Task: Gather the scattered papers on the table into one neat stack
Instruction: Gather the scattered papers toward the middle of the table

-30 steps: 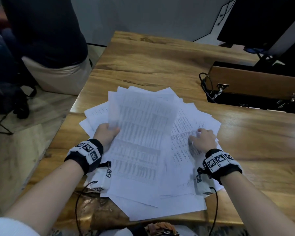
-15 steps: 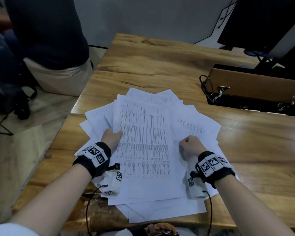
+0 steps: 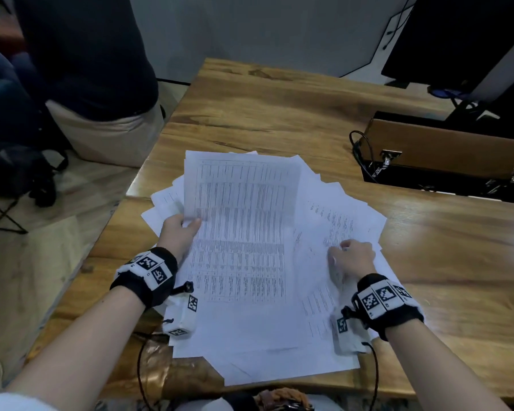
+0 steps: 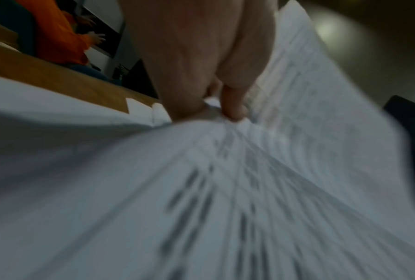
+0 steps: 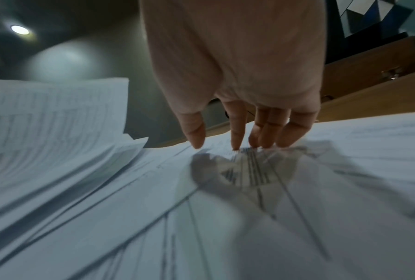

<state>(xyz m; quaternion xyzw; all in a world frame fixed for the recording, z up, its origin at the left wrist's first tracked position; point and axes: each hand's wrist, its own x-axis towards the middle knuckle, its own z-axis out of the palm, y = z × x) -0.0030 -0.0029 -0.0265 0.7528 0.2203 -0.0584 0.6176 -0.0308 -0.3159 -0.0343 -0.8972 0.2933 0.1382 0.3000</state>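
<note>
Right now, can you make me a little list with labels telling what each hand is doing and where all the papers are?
left hand: left hand pinches the left edge of the printed sheets, thumb on top
right hand: right hand rests fingertips on the fanned papers
papers: overlapping, fanned out, not yet squared
surface: wooden table
grip: only the left hand has one

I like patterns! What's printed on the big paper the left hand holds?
Rows of small dark print in a table on the white paper; head view.
</note>
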